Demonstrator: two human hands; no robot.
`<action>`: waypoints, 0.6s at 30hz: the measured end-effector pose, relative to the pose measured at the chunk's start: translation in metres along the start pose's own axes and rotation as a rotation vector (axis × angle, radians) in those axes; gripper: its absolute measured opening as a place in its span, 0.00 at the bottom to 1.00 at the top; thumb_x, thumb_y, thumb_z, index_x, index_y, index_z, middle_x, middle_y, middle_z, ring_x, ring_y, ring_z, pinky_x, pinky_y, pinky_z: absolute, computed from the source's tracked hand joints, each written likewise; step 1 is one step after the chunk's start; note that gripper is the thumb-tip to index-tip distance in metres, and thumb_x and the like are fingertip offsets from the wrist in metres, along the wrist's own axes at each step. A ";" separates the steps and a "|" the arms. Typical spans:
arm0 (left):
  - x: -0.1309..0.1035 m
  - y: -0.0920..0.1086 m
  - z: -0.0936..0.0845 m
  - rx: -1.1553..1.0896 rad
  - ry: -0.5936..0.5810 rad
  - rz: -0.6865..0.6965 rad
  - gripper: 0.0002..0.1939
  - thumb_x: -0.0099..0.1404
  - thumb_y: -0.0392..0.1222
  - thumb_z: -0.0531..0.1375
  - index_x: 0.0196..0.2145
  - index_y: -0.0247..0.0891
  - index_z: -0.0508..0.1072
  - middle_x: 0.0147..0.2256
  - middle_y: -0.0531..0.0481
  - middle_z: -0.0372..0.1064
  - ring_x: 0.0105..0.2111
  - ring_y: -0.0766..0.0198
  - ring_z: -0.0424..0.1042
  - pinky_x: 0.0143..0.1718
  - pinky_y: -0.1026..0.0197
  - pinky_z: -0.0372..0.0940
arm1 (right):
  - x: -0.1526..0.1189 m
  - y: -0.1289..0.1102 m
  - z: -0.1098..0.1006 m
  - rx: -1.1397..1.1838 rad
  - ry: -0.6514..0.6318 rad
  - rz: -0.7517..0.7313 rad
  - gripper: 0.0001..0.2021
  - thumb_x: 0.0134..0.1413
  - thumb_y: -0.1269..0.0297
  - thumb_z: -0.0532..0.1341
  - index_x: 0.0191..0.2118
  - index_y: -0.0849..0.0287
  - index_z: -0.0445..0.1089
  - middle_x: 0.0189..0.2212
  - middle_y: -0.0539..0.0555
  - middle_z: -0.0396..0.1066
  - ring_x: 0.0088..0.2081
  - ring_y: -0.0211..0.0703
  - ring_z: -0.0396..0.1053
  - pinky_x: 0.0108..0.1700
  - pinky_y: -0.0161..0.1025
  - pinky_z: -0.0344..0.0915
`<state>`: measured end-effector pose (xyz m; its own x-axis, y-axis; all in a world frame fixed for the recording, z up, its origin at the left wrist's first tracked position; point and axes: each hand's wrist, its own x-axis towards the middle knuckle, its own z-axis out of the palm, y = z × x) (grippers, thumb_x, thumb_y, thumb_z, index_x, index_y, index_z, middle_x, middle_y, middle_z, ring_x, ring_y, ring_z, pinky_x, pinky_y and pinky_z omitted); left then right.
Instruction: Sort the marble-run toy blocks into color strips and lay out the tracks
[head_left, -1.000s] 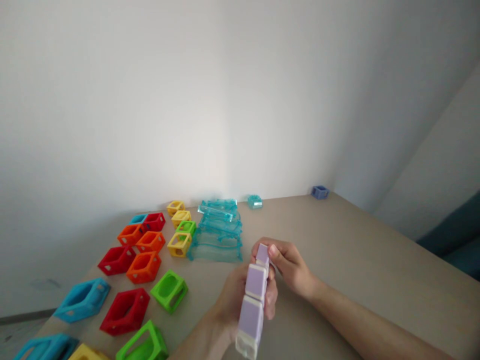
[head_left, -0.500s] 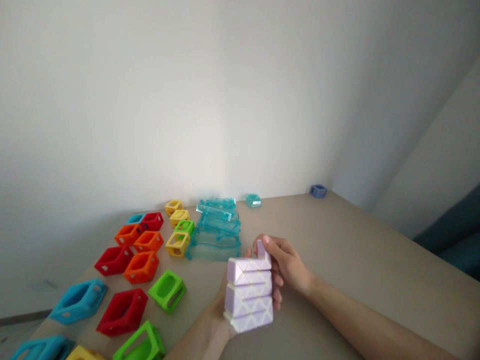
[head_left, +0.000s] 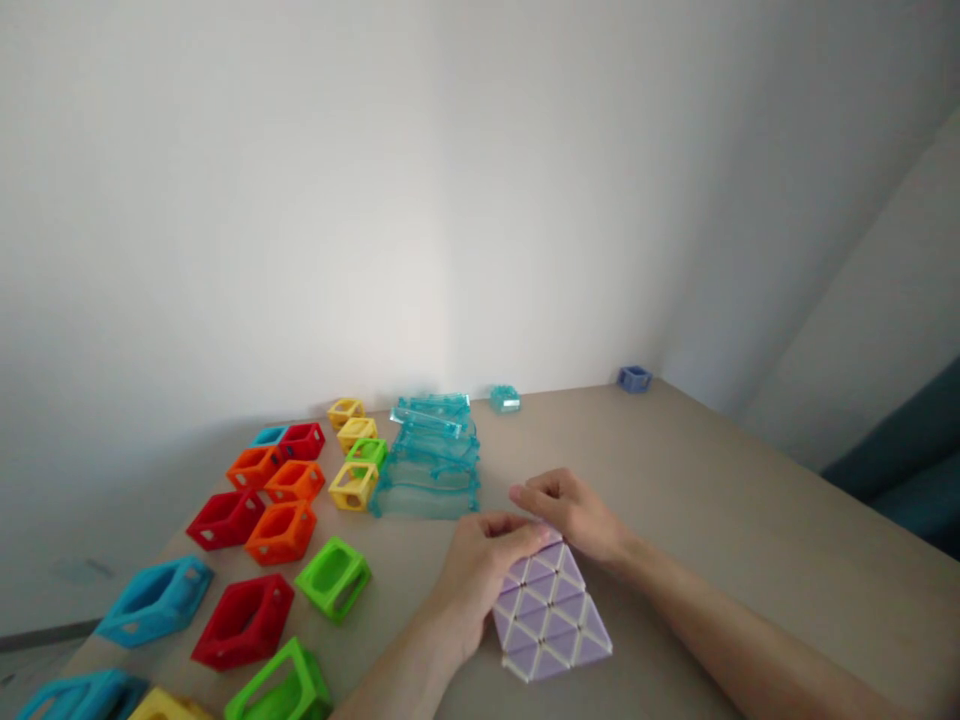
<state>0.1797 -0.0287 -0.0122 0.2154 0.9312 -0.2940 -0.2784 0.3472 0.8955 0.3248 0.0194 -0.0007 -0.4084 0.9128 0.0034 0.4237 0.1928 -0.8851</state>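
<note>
A lilac snake puzzle [head_left: 551, 615] with white-edged triangular facets is folded into a slanted block, its patterned face turned up towards me. My left hand [head_left: 484, 575] is closed on its upper left side, thumb lying over the top edge. At the far top corner of the puzzle, my right hand [head_left: 574, 515] is curled with its thumb pointing left and appears to grip the puzzle's end. The fingertips there and the puzzle's underside are hidden.
Red, orange, green, yellow and blue open-framed blocks [head_left: 244, 620] spread over the table's left side. Clear teal plastic pieces [head_left: 431, 475] lie behind my hands, with a small teal piece [head_left: 505, 399] and a blue-violet block [head_left: 634, 378] near the wall.
The puzzle has tipped over and shifted right, now showing its broad face. My left hand has come from behind it to its top left edge. My right fingers have curled, thumb off the upright end.
</note>
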 end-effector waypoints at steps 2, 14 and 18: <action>-0.002 0.002 0.000 -0.011 -0.019 -0.003 0.12 0.47 0.44 0.70 0.22 0.30 0.76 0.19 0.50 0.68 0.19 0.69 0.63 0.22 0.65 0.52 | -0.002 -0.001 -0.003 -0.006 -0.074 -0.020 0.27 0.57 0.44 0.56 0.17 0.58 0.50 0.16 0.43 0.42 0.20 0.31 0.41 0.20 0.35 0.38; -0.011 0.006 -0.005 -0.249 -0.249 -0.134 0.17 0.52 0.44 0.69 0.18 0.30 0.69 0.15 0.56 0.58 0.14 0.75 0.55 0.17 0.69 0.48 | -0.012 0.000 0.005 0.345 -0.072 -0.254 0.26 0.59 0.45 0.55 0.19 0.57 0.49 0.17 0.43 0.44 0.19 0.30 0.41 0.20 0.33 0.41; -0.010 0.004 -0.008 -0.352 -0.374 -0.228 0.16 0.54 0.44 0.68 0.21 0.30 0.70 0.16 0.54 0.62 0.15 0.74 0.60 0.18 0.69 0.56 | -0.017 -0.002 0.004 0.376 -0.066 -0.356 0.25 0.60 0.45 0.54 0.20 0.57 0.51 0.18 0.44 0.46 0.20 0.31 0.43 0.21 0.34 0.42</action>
<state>0.1689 -0.0360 -0.0078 0.6063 0.7476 -0.2711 -0.4678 0.6110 0.6386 0.3277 0.0025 -0.0004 -0.5298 0.7870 0.3160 -0.0659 0.3333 -0.9405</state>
